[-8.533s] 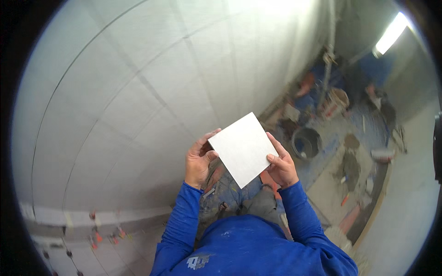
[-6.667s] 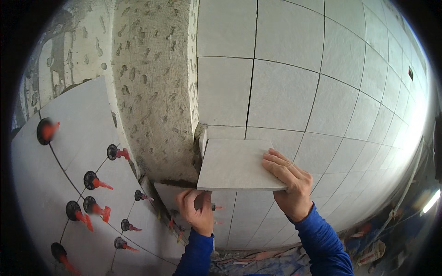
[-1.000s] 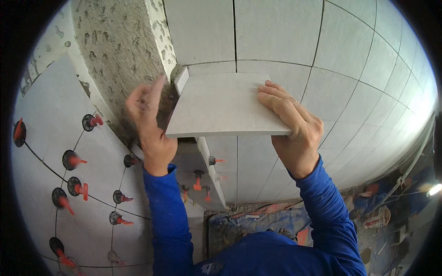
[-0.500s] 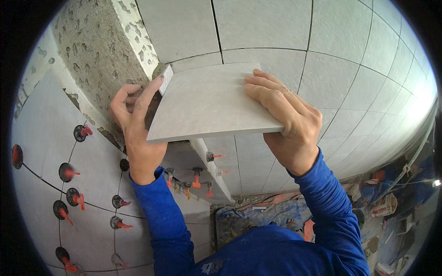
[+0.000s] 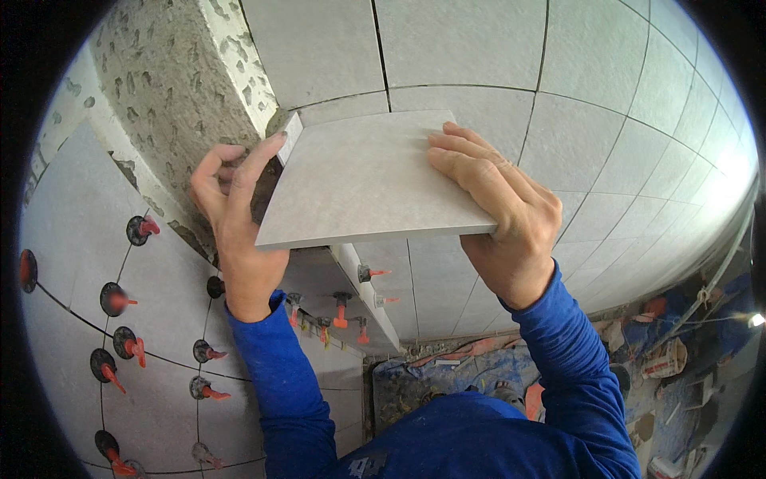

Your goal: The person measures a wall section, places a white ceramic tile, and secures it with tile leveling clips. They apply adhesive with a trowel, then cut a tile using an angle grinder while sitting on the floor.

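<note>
A pale grey tile piece [image 5: 367, 180] juts out in front of the tiled wall, its cut edge facing me. My right hand [image 5: 511, 203] grips its right side, four fingers flat on top and the thumb hidden beneath. At the tile's left side is my left hand [image 5: 239, 211], its index fingertip touching a narrow pale tile strip [image 5: 292, 137] standing along that edge. The other left fingers are curled, and the thumb lies out of sight under the tile. Below the tile, another tiled ledge face [image 5: 307, 275] carries several red-and-black tile levelling clips [image 5: 341, 310].
A rough, chipped concrete column [image 5: 167, 88] rises at the upper left. Tiles [image 5: 175, 295] on the left carry more levelling clips [image 5: 137, 343]. The tiled wall [image 5: 455, 40] runs along the right. A bucket [image 5: 664, 358], a hose [image 5: 710, 279] and a blue sheet [image 5: 479, 371] are below.
The view has shifted very slightly. My right hand and the tile sit nearly where they were, and my left hand keeps the same pose.
</note>
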Tool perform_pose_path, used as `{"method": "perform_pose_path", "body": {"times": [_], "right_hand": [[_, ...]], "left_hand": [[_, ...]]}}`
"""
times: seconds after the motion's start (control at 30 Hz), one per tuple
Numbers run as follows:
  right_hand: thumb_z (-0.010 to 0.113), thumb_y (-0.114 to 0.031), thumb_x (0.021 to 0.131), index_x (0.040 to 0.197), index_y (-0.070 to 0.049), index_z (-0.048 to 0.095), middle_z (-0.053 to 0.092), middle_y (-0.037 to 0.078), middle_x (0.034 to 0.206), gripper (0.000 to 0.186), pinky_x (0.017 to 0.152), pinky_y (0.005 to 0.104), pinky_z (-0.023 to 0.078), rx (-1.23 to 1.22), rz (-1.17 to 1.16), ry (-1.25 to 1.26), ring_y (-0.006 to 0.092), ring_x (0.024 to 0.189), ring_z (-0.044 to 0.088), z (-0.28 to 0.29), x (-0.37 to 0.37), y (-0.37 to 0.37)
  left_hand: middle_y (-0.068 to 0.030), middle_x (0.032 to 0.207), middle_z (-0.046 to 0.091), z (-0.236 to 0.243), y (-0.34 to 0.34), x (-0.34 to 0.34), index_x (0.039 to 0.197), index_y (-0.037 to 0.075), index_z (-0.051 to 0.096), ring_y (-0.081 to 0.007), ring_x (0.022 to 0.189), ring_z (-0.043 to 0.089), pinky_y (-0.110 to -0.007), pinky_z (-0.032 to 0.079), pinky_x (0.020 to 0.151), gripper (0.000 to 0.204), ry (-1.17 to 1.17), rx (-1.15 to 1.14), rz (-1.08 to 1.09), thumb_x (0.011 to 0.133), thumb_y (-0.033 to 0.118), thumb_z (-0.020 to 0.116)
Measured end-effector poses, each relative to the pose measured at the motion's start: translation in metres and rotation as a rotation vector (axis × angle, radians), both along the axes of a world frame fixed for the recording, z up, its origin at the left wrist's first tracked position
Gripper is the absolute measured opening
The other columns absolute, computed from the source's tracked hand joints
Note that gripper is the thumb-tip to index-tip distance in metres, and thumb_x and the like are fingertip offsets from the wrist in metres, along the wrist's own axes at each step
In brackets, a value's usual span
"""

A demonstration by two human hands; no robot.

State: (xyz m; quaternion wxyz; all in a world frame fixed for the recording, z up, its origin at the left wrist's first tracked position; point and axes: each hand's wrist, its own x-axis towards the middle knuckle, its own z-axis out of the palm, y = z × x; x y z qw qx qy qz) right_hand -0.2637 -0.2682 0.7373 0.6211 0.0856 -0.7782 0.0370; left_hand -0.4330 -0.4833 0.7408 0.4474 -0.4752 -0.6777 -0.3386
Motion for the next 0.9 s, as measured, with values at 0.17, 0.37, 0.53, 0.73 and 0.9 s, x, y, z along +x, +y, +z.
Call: {"method": "perform_pose_path", "body": {"times": [0.17, 0.37, 0.53, 0.73, 0.9], "right_hand": [[0.080, 0.007, 0.060, 0.106, -0.008, 0.070, 0.076, 0.009, 0.116, 0.049, 0.092, 0.0377, 0.065, -0.007, 0.012, -0.004, 0.0293, 0.117, 0.071, 0.000, 0.000, 0.000], [0.080, 0.008, 0.059, 0.107, -0.008, 0.070, 0.075, 0.009, 0.117, 0.051, 0.092, 0.0377, 0.065, -0.019, 0.011, -0.026, 0.0292, 0.118, 0.070, -0.001, 0.002, -0.001], [0.077, 0.011, 0.060, 0.108, -0.007, 0.070, 0.075, 0.009, 0.118, 0.052, 0.092, 0.0376, 0.065, -0.020, -0.003, -0.037, 0.0296, 0.119, 0.070, 0.000, 0.003, -0.001], [0.076, 0.016, 0.061, 0.106, -0.004, 0.075, 0.077, 0.012, 0.116, 0.049, 0.095, 0.0389, 0.063, -0.070, 0.027, -0.043, 0.0318, 0.117, 0.071, 0.004, 0.007, -0.008], [0.076, 0.015, 0.063, 0.106, -0.004, 0.074, 0.076, 0.013, 0.117, 0.047, 0.095, 0.0383, 0.063, -0.060, 0.014, -0.075, 0.0315, 0.118, 0.071, -0.004, 0.008, -0.006]], "left_hand": [[-0.0130, 0.132, 0.041, 0.000, 0.000, 0.001, 0.139, 0.019, 0.065, -0.0305, 0.120, 0.040, -0.044, 0.038, 0.104, 0.067, -0.010, -0.001, 0.013, 0.076, 0.018, 0.087], [-0.0121, 0.133, 0.040, -0.002, 0.001, 0.002, 0.138, 0.021, 0.065, -0.0304, 0.121, 0.038, -0.044, 0.038, 0.105, 0.065, -0.062, 0.011, 0.004, 0.076, 0.016, 0.086], [-0.0118, 0.133, 0.041, 0.001, -0.001, 0.004, 0.138, 0.022, 0.065, -0.0300, 0.119, 0.041, -0.042, 0.038, 0.106, 0.066, -0.028, 0.003, 0.001, 0.076, 0.014, 0.085], [-0.0109, 0.133, 0.043, 0.013, -0.015, 0.012, 0.141, 0.024, 0.065, -0.0301, 0.116, 0.043, -0.039, 0.040, 0.104, 0.063, -0.165, -0.103, -0.082, 0.084, 0.000, 0.073], [-0.0105, 0.131, 0.044, 0.014, -0.015, 0.011, 0.141, 0.022, 0.066, -0.0294, 0.115, 0.043, -0.041, 0.040, 0.104, 0.057, -0.090, -0.096, -0.053, 0.088, 0.001, 0.071]]}}
